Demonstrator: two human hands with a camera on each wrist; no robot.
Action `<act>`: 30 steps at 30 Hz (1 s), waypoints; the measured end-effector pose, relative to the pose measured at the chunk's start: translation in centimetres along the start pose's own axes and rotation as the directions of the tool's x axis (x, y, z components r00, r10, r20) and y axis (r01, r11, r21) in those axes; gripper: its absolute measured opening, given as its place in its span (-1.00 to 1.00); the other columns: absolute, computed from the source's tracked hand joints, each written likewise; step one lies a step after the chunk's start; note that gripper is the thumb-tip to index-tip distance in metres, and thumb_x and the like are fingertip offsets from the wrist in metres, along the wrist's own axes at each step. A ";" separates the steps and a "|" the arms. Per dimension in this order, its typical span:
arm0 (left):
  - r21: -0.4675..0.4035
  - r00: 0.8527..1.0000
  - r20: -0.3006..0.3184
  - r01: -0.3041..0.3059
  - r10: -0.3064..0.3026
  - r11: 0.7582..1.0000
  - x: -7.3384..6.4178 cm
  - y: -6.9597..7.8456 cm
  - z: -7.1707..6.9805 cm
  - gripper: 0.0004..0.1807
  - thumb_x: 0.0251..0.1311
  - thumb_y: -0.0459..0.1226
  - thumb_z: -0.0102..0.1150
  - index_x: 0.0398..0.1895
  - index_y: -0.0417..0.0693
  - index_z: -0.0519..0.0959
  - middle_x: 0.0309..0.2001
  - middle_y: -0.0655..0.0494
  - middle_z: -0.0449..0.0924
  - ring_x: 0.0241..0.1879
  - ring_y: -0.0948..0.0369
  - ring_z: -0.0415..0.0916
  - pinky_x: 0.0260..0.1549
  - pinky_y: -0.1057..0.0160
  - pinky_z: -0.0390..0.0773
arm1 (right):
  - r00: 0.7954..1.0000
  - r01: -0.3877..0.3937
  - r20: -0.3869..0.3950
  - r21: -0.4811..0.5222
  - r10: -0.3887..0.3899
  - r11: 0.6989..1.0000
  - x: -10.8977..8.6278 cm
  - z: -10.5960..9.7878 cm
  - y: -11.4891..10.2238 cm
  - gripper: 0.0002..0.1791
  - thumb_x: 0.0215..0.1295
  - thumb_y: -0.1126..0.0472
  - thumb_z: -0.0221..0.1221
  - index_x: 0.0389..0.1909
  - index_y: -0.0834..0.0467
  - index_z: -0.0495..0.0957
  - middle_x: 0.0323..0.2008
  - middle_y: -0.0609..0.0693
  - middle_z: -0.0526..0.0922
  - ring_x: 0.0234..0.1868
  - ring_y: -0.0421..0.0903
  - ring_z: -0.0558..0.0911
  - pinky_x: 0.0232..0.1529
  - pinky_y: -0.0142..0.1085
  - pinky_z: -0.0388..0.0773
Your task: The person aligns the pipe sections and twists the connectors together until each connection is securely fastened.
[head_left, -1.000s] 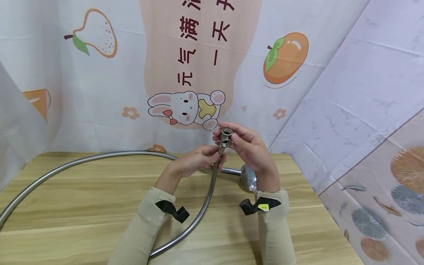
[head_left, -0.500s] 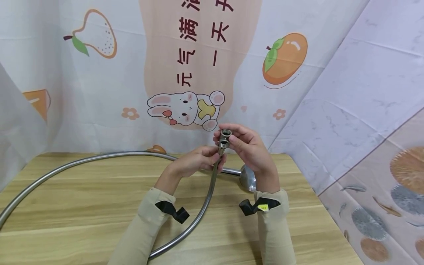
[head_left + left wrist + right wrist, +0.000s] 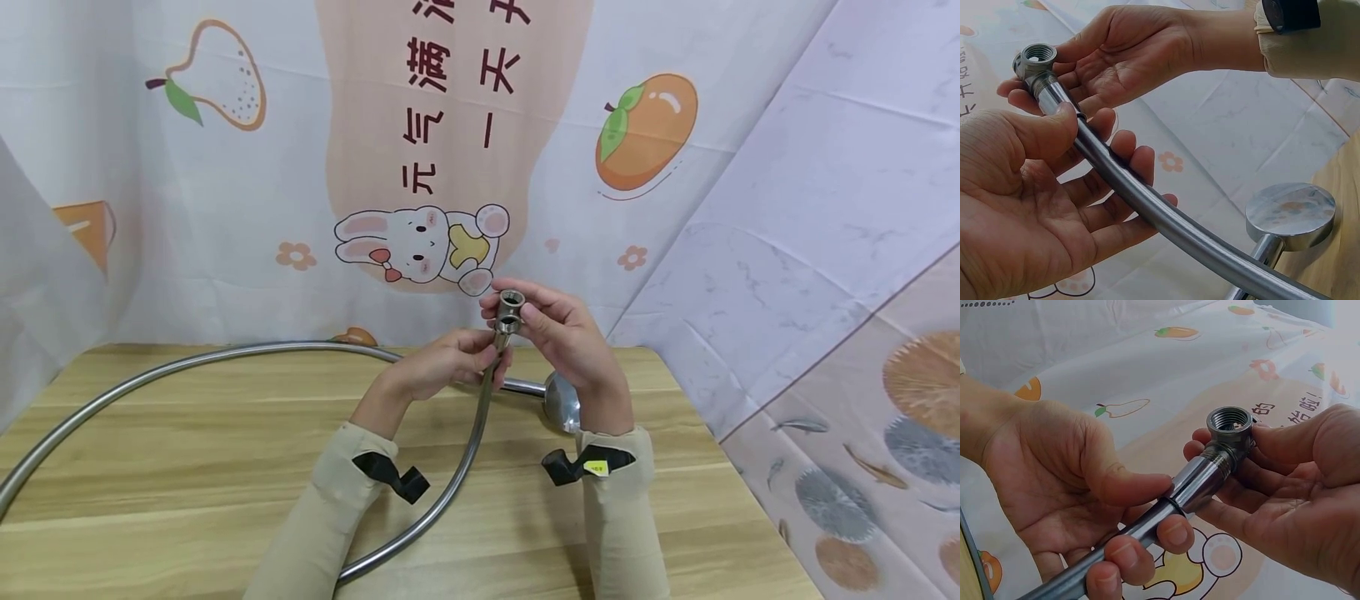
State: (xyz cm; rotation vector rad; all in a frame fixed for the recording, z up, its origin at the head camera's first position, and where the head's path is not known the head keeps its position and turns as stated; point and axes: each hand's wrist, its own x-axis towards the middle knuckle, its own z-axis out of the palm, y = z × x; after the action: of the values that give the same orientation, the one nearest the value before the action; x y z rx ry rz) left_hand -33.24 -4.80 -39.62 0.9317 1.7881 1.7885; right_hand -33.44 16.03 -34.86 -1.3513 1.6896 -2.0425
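A metal threaded pipe fitting [image 3: 512,307] with open round ports sits at the upper end of a shower hose [image 3: 471,454]. My right hand [image 3: 566,333] pinches the fitting between thumb and fingers. Just below it my left hand [image 3: 450,362] grips the hose at its smooth end nut [image 3: 1057,100], thumb on top and fingers beneath. Between nut and fitting, a short band of thread [image 3: 1219,457] shows in the right wrist view. A chrome shower head [image 3: 561,404] lies on the table behind the right wrist, partly hidden by it.
The hose loops widely over the wooden table [image 3: 225,467], leaving the view at left and passing under the left forearm. Printed cloth [image 3: 225,183] hangs behind the table's far edge. Black camera mounts [image 3: 390,477] sit on both sleeves.
The fitting has turned slightly in the right fingers, its lower port shifting a little left. Both hands keep their places; hose and shower head look unmoved.
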 end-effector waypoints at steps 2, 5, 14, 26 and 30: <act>-0.003 1.000 0.002 0.002 -0.002 1.000 0.0 0.0 0.0 -0.67 0.61 -0.23 -0.23 0.02 -0.32 0.45 -0.22 0.06 0.53 -0.13 0.11 0.56 0.01 0.11 0.59 | 1.000 -0.002 0.001 0.001 0.002 1.000 0.0 0.0 0.0 -0.59 0.61 0.36 -0.14 0.33 0.22 0.49 0.12 0.04 0.69 0.19 -0.10 0.66 0.33 -0.24 0.49; -0.006 1.000 0.000 0.004 -0.004 1.000 0.0 0.0 0.0 -0.68 0.61 -0.22 -0.23 0.02 -0.30 0.46 -0.22 0.06 0.54 -0.13 0.11 0.56 0.01 0.11 0.60 | 1.000 0.001 -0.001 0.003 -0.001 1.000 0.0 0.0 0.0 -0.60 0.61 0.37 -0.13 0.31 0.21 0.50 0.10 0.04 0.69 0.18 -0.10 0.67 0.33 -0.25 0.49; -0.009 1.000 -0.002 0.006 -0.006 1.000 -0.1 0.3 0.1 -0.65 0.61 -0.23 -0.23 0.07 -0.38 0.43 -0.21 0.07 0.53 -0.13 0.11 0.56 0.01 0.10 0.60 | 1.000 0.003 -0.018 0.010 -0.003 1.000 0.0 0.2 -0.1 -0.60 0.58 0.42 -0.12 0.25 0.15 0.54 0.03 0.03 0.69 0.13 -0.11 0.67 0.25 -0.25 0.55; -0.004 1.000 -0.001 0.004 -0.004 1.000 -0.1 0.2 0.2 -0.69 0.61 -0.22 -0.21 0.03 -0.27 0.47 -0.20 0.06 0.53 -0.13 0.11 0.56 0.01 0.10 0.60 | 1.000 0.016 0.001 0.018 -0.016 1.000 -0.1 0.2 -0.2 -0.64 0.59 0.37 -0.08 0.26 0.15 0.53 0.05 0.03 0.69 0.14 -0.10 0.67 0.25 -0.24 0.55; -0.007 1.000 -0.001 0.004 -0.004 1.000 0.0 0.1 0.1 -0.67 0.60 -0.22 -0.21 0.04 -0.31 0.46 -0.20 0.06 0.53 -0.13 0.12 0.56 0.02 0.11 0.60 | 1.000 0.024 0.015 0.019 -0.025 1.000 -0.1 0.2 -0.3 -0.63 0.63 0.29 -0.10 0.29 0.18 0.51 0.07 0.05 0.68 0.16 -0.09 0.66 0.27 -0.24 0.53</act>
State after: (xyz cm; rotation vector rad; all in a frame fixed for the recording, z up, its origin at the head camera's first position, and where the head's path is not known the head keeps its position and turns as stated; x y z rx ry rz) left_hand -33.13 -4.75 -39.50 0.9243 1.7815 1.7921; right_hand -33.14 16.07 -34.65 -1.3844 1.6515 -2.0511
